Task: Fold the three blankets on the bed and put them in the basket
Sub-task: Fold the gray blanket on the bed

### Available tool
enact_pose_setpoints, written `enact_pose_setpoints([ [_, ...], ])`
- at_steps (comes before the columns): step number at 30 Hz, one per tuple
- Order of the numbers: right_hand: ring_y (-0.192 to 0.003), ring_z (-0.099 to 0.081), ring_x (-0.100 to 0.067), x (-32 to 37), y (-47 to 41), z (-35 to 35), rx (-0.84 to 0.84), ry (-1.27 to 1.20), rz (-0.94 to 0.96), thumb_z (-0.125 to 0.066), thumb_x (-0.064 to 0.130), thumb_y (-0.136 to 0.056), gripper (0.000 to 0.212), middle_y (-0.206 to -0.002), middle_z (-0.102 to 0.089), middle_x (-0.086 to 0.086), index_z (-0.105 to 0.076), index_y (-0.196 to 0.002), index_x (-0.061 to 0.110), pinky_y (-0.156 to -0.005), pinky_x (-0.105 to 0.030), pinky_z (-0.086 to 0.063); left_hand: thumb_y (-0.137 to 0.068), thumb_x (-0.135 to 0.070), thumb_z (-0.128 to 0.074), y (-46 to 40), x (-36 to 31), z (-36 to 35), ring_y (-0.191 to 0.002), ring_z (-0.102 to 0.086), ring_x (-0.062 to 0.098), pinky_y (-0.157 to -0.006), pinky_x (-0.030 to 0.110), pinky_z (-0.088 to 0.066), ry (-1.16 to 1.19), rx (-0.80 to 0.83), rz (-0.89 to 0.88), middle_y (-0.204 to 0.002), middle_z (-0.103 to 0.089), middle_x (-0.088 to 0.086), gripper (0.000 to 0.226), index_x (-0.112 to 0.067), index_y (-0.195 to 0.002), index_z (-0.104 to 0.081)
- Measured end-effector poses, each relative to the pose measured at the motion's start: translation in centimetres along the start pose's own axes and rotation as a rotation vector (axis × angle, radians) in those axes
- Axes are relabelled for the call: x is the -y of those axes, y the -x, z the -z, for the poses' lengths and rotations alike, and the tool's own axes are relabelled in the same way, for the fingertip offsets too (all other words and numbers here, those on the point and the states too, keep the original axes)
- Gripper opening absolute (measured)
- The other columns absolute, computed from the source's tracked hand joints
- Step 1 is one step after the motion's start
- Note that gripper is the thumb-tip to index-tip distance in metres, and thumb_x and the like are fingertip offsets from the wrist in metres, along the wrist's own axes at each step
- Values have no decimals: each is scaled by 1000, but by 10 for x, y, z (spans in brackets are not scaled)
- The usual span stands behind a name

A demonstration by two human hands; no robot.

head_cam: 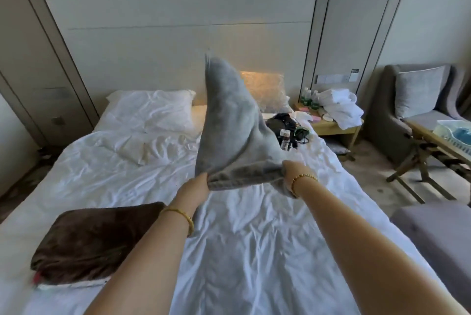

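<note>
Both arms extended over the bed, centre of frame. Left hand [197,183] grips the near left corner of the grey blanket [233,121], fingers curled into the fabric. Right hand [293,173] grips the near right corner, fingers buried in the cloth. A gold bracelet on each wrist. The blanket's near edge is stretched between the two hands; the rest billows upward to a peak at centre frame, clear of the mattress.

Bed [254,251]: white sheet, heavily creased, fills the lower and middle frame. Brown blanket [89,240] lies folded flat at lower left, on the sheet, with a white edge showing beneath it. White pillow [153,108] at the head, upper left of the bed. Dark bag [281,122] with cables and small items lies on the sheet right of centre, behind the raised blanket.

Room: pale panelled wall behind; framed picture edge along the top. Bedside table [331,127] right of the bed carries green bottles and a heap of white towels [339,107]. Grey armchair [418,100] with a cushion at far right. In front of it a wooden folding stand holds a white basket [456,140], at the right edge; something blue inside, contents otherwise unclear. Grey upholstered seat at lower right corner.
</note>
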State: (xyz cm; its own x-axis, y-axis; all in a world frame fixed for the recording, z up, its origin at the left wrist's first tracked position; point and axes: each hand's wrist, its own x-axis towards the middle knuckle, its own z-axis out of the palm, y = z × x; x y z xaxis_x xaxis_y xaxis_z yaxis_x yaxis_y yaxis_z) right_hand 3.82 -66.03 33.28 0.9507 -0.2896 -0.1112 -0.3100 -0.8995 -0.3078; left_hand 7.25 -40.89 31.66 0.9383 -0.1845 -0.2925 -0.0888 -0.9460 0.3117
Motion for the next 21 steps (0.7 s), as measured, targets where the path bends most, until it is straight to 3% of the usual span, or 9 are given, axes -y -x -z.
enact_pose_setpoints([
  [2,-103,-59,-28,-16,28,-38,114,-36,-96,-52,14,-86,8,-103,-60,-10,-56,-92,10,-82,-32,-44,-95,-17,-34,21,15,-40,-108,-55,34,-87,39,-45,-89,-40,30,-121,-55,17,28,-13,-120,-45],
  [5,-110,-56,-27,-32,66,-86,140,-64,-157,-45,15,-90,23,-120,-58,-12,-55,-112,12,-90,-31,-43,-93,-13,-38,46,31,-84,-104,-57,32,-84,37,-46,-75,-63,60,-115,-58,14,21,-12,-109,-51],
  [8,-111,-54,-28,-40,113,-126,137,-185,-237,-44,17,-90,23,-123,-53,-17,-50,-112,12,-86,-28,-41,-91,-9,-40,66,45,-120,-101,-57,32,-81,35,-45,67,-9,62,-112,-60,15,20,-9,-105,-55],
  [10,-105,-54,-31,-42,143,-146,152,-207,-281,-47,17,-87,39,-120,-50,-18,-41,-124,8,-82,-32,-42,-90,-9,-39,83,48,-141,-92,-57,29,-77,34,-47,204,21,61,-107,-62,16,18,-12,-96,-56],
  [14,-108,-53,-31,-36,170,-154,125,-389,-323,-45,4,-87,39,-121,-54,-18,-47,-126,7,-87,-32,-43,-90,-17,-48,108,38,-167,-111,-53,23,-83,24,-42,419,118,-16,-130,-53,8,47,-24,-136,-42],
  [16,-94,-57,-29,-30,177,-149,115,-481,-248,-41,-2,-84,37,-107,-58,-15,-53,-117,8,-73,-27,-49,-87,-28,-52,116,21,-170,-107,-54,19,-85,24,-41,429,193,-125,-126,-54,6,65,-33,-146,-24],
  [18,-65,-51,-17,-26,186,-145,140,-560,-149,-35,-5,-80,38,-83,-54,-3,-56,-108,10,-39,-12,-41,-87,-35,-51,123,0,-173,-109,-55,22,-86,27,-41,329,218,-246,-123,-54,5,63,-38,-144,-24],
  [19,-60,-47,-12,-27,189,-143,152,-569,-112,-35,-5,-79,39,-77,-51,3,-57,-106,13,-33,-7,-35,-89,-36,-49,125,-11,-174,-110,-55,23,-83,24,-41,297,224,-295,-123,-54,3,51,-38,-138,-35],
  [21,-64,-47,-14,-32,194,-140,144,-557,-67,-37,-3,-78,36,-76,-50,4,-56,-101,17,-33,-9,-35,-89,-29,-46,131,-29,-175,-93,-60,18,-63,17,-39,317,246,-320,-104,-61,-2,15,-39,-96,-55],
])
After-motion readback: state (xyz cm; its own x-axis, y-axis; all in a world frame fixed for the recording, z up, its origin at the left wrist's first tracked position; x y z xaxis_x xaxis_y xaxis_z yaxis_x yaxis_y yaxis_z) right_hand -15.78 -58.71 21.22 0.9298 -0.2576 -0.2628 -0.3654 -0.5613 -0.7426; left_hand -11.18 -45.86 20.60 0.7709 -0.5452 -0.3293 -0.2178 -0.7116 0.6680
